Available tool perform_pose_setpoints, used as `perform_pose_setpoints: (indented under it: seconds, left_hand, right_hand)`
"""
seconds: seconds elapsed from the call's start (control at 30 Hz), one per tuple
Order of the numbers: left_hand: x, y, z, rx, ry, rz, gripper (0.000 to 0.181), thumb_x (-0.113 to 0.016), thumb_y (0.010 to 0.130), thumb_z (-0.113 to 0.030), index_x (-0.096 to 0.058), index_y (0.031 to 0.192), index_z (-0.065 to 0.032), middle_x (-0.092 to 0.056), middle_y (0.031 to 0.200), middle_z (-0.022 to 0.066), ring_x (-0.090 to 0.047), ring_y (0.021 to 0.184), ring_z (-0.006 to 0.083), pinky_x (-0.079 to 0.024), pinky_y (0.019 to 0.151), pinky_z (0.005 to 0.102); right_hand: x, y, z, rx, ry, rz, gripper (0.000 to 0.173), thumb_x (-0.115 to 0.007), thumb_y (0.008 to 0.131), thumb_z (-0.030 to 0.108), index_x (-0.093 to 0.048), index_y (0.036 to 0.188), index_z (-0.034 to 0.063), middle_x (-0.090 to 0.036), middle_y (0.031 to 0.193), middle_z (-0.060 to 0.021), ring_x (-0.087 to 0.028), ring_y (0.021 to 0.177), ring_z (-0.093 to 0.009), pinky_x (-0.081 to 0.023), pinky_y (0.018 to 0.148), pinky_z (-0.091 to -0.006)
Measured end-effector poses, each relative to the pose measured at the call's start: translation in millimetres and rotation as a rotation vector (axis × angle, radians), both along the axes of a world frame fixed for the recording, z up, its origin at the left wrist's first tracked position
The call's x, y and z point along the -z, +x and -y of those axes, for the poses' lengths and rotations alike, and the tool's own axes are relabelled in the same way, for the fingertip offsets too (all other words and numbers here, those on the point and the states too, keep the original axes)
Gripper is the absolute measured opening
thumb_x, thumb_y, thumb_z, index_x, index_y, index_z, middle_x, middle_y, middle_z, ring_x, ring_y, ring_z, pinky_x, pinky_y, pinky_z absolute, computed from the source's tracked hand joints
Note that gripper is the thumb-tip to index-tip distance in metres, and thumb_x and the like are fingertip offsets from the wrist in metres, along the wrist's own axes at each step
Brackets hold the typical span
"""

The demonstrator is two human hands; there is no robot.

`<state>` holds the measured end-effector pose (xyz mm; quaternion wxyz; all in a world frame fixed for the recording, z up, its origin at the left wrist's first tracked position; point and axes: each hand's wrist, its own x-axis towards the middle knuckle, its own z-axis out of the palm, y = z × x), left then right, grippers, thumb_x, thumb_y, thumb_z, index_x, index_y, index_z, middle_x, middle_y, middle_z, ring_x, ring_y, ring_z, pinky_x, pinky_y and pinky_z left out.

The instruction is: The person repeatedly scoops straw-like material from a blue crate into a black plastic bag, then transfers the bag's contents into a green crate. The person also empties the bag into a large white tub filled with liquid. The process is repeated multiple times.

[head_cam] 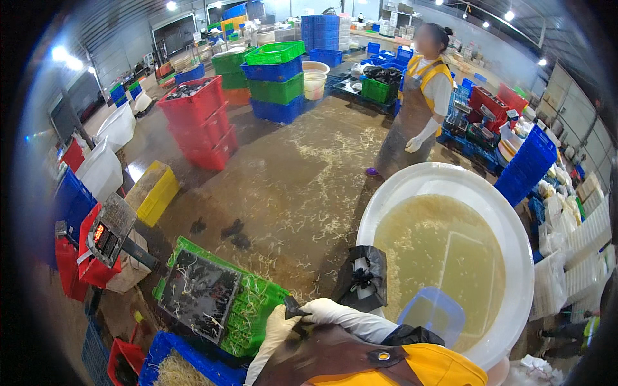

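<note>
My left hand [277, 324], in a pale glove, and my right hand [321, 310], in a white glove, meet low in front of my apron. Between them they pinch a piece of black plastic, probably a bag [291, 307]. Just left of my hands stands a green plastic crate [256, 309] with bean sprouts strewn over it. A wet dark plate [200, 289] lies on the crate, with a few sprouts on top. Right of my right hand, more black plastic bags [371, 258] drape over a support against the tub.
A large white tub [519, 270] of cloudy water holds a translucent blue basket [432, 311]. A blue crate of bean sprouts [181, 371] is at lower left, near a digital scale's display [104, 236]. Another person [417, 106] stands beyond the tub. Stacked red crates [203, 123] stand ahead.
</note>
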<state>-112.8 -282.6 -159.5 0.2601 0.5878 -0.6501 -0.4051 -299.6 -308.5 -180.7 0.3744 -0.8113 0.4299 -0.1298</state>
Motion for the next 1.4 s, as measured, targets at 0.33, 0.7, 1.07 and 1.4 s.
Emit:
perform_pose_setpoints:
  seconds: [0.33,0.7,1.07,1.4]
  left_hand:
    - [0.2,-1.3,2.1,0.025,0.106,-0.024,0.039,-0.075,0.074,-0.022,-0.06,0.104,-0.0033,-0.065,0.1,0.0143,-0.063,0.089,0.0272,-0.048,0.08,0.0339]
    - [0.2,136.9,-21.5,-0.332,0.126,-0.699,0.076,-0.071,0.081,-0.029,-0.032,0.142,-0.0044,-0.046,0.133,0.0203,-0.048,0.119,0.0225,-0.04,0.099,0.0352]
    - [-32.9,189.1,-134.9,-1.323,-0.377,-0.654,0.022,-0.059,0.082,-0.004,-0.066,0.103,-0.0021,-0.067,0.097,0.0068,-0.063,0.091,0.0184,-0.047,0.087,0.0309]
    - [-57.2,230.9,-233.8,-1.299,-0.608,-1.58,0.036,-0.056,0.079,-0.016,-0.06,0.108,0.0032,-0.066,0.099,0.0155,-0.064,0.088,0.0307,-0.052,0.083,0.0424]
  right_hand:
    - [-18.4,-4.4,-0.3,-0.025,0.013,-0.009,0.025,-0.06,0.079,0.034,-0.068,0.095,0.0157,-0.067,0.085,-0.0127,-0.064,0.08,-0.032,-0.05,0.07,-0.0379]
    - [-132.2,39.6,65.3,0.189,0.484,0.579,0.02,-0.067,0.085,0.013,-0.067,0.096,-0.0027,-0.068,0.084,-0.006,-0.062,0.072,-0.011,-0.05,0.066,-0.0256]
    - [-127.3,223.9,52.5,-0.256,0.428,0.25,0.027,-0.07,0.083,0.018,-0.068,0.102,-0.0006,-0.069,0.093,-0.0061,-0.062,0.079,-0.011,-0.05,0.068,-0.0237]
    - [-63.2,343.8,86.9,-1.007,0.596,0.074,0.06,-0.052,0.092,0.045,-0.042,0.138,0.0084,-0.042,0.141,-0.0075,-0.037,0.131,-0.024,-0.029,0.108,-0.0388]
